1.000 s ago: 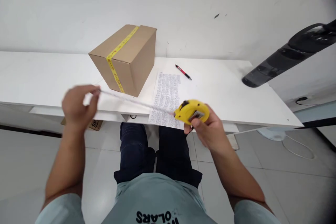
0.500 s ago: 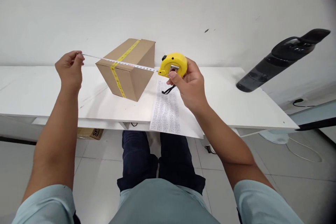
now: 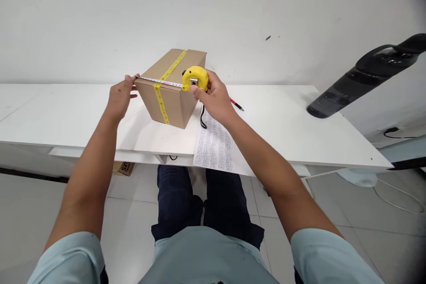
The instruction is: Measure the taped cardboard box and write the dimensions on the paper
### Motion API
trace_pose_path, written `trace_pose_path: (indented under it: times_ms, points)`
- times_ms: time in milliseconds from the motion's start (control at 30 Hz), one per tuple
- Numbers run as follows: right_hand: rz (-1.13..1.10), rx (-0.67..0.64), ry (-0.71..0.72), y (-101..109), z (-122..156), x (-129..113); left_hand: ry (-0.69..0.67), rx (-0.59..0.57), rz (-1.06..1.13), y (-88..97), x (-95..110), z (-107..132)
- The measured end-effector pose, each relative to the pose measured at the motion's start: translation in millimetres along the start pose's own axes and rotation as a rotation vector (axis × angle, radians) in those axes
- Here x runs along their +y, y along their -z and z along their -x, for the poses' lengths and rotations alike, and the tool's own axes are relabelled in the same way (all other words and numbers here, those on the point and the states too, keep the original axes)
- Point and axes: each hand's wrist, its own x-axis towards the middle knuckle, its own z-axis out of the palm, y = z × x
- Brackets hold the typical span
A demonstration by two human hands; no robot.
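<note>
A brown cardboard box [image 3: 173, 97] sealed with yellow tape stands on the white table [image 3: 282, 128]. My right hand [image 3: 214, 97] grips a yellow tape measure [image 3: 195, 78] at the box's near right top corner. The measure's blade [image 3: 159, 81] runs along the box's front top edge. My left hand [image 3: 120, 97] pinches the blade's end at the box's left top corner. A black wrist strap hangs from the tape measure.
A printed sheet of paper [image 3: 214, 144] lies right of the box and overhangs the table's front edge. A red and black pen [image 3: 237, 105] lies behind my right hand. A black handheld device [image 3: 366, 75] juts in at the right. My legs are under the table.
Both hands moved in toward the box. The blade, held in the air across the box before, is now shorter and lies along the box's top edge.
</note>
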Motion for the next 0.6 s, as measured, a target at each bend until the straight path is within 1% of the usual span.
trace_pose_path:
  times_ms: [133, 300, 400, 500, 600]
  points:
    - [0.017, -0.055, -0.02, 10.6, -6.4, 0.1, -0.033, 0.023, 0.051, -13.7, 4.3, 27.8]
    - [-0.003, -0.002, -0.039, 27.9, 2.7, 0.2, -0.059, 0.096, 0.132, -29.9, 20.2, 72.3]
    - [-0.022, 0.032, -0.037, 37.3, 19.5, -5.4, -0.051, 0.154, 0.131, -36.8, 34.2, 109.6]
    - [-0.039, 0.012, -0.05, 42.6, 43.5, -15.5, -0.057, 0.225, 0.105, -39.3, 46.2, 148.3]
    - [-0.069, -0.021, -0.058, 43.7, 65.8, -27.1, -0.171, 0.341, -0.028, -38.4, 53.9, 174.9]
